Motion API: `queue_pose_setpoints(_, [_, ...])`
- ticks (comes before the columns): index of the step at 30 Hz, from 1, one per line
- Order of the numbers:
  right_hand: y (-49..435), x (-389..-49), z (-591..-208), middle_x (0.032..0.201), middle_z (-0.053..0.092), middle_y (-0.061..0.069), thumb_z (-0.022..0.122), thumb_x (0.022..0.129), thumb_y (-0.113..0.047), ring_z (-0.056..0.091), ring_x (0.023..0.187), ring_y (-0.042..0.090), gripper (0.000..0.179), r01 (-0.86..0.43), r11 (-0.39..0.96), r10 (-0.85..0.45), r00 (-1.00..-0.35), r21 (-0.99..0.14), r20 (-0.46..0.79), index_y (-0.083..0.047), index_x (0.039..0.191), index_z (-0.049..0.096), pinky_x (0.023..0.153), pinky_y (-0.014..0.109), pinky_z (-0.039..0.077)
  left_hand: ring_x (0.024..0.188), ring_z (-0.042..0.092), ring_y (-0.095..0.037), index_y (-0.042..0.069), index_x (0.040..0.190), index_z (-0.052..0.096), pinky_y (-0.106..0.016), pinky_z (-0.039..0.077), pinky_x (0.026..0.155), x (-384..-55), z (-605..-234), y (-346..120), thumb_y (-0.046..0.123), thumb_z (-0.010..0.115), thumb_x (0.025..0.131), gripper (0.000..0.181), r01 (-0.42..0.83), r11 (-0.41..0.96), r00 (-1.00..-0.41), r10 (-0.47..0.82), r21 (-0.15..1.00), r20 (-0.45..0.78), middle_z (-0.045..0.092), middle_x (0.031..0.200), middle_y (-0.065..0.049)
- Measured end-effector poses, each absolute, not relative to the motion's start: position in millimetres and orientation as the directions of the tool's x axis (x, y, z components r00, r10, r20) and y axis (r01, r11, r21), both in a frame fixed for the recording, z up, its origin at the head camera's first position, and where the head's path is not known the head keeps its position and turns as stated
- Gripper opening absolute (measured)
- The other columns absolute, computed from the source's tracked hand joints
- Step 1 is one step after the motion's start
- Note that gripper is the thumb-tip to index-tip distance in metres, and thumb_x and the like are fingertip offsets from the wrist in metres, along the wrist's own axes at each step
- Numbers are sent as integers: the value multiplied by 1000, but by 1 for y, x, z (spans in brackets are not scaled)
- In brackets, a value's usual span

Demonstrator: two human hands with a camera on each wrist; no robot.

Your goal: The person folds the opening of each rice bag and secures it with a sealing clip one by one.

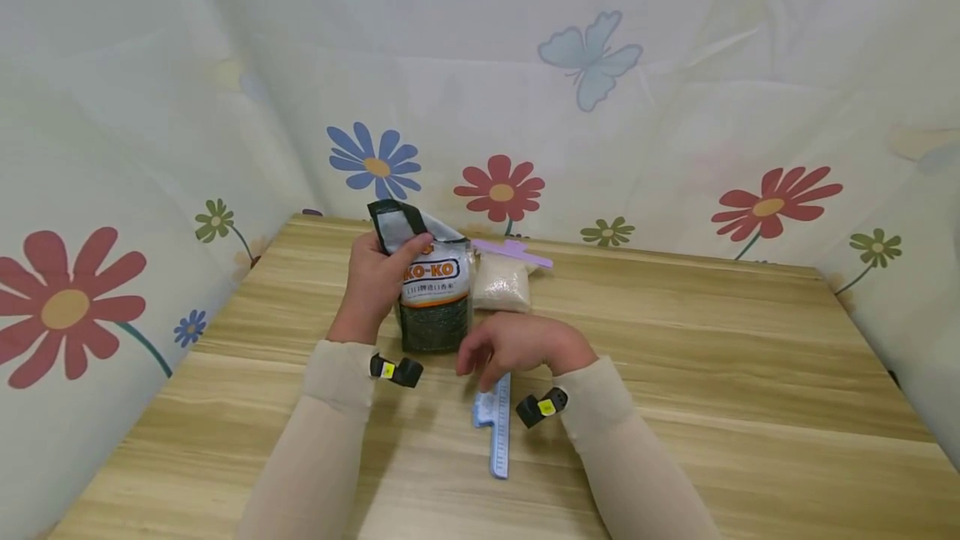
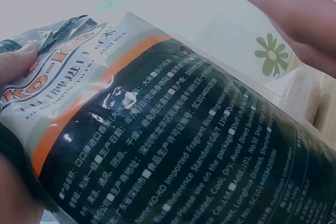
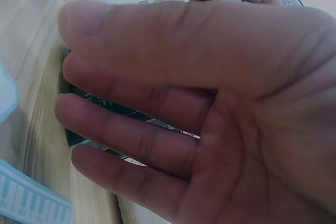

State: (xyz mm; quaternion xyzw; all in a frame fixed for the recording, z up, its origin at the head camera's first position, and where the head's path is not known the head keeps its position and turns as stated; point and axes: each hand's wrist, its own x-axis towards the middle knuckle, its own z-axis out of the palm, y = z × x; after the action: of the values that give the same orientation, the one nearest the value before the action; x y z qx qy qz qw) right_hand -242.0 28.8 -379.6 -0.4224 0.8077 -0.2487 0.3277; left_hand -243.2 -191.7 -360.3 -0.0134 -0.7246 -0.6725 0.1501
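My left hand (image 1: 375, 277) grips the upper part of a KO-KO rice bag (image 1: 435, 319), thumb across its front. The bag is green and silver with an orange stripe, and its top edge is folded over and slanting. In the left wrist view, printed text covers the dark green part of the rice bag (image 2: 173, 129). My right hand (image 1: 525, 348) hangs just right of the bag with its fingers loosely bent and nothing in them. Below it on the table lies a light blue bag clip (image 1: 499, 440) with a piano-key print, partly covered by that hand in the head view.
Behind the right hand stands a small clear bag of white grains (image 1: 501, 283), with a purple clip (image 1: 513, 252) across its top. The wooden table (image 1: 712, 357) meets a white curtain (image 1: 675, 132) printed with flowers and a butterfly.
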Motion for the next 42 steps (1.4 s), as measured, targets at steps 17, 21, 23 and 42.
queue_pose_setpoints(17, [21, -239, -383, 105, 74, 2, 81, 82, -6, 63, 95, 10, 20, -546, 561, -826, -424, -623, -372, -11, 101, 76, 86, 23, 51, 77, 67, -3, 2, 103, 70, -21, 56, 73, -245, -361, -193, 20, 76, 93, 23, 215, 72, -960, -167, 974, 224, 70, 80, 14])
queue_pose_setpoints(21, [19, -238, -384, 102, 74, -1, 82, 82, -6, 62, 90, 5, 19, -536, 580, -813, -429, -613, -394, -12, 99, 76, 84, 22, 52, 77, 67, -3, 1, 104, 70, -21, 56, 72, -246, -361, -193, 20, 76, 93, 23, 219, 74, -959, -170, 973, 228, 70, 80, 14])
queue_pose_setpoints(23, [18, -238, -385, 100, 74, -1, 81, 82, -5, 62, 89, 5, 18, -526, 582, -812, -423, -620, -403, -12, 98, 76, 83, 22, 52, 77, 67, -4, 0, 105, 70, -21, 56, 72, -246, -361, -194, 20, 76, 93, 24, 224, 78, -958, -167, 971, 234, 69, 80, 14])
queue_pose_setpoints(42, [16, -236, -392, 92, 72, -4, 83, 81, -4, 61, 84, 5, 14, -509, 641, -767, -449, -574, -458, -15, 88, 78, 77, 23, 51, 80, 68, -5, 0, 108, 69, -21, 56, 74, -248, -361, -194, 20, 75, 94, 26, 216, 78, -961, -160, 973, 226, 69, 84, 12])
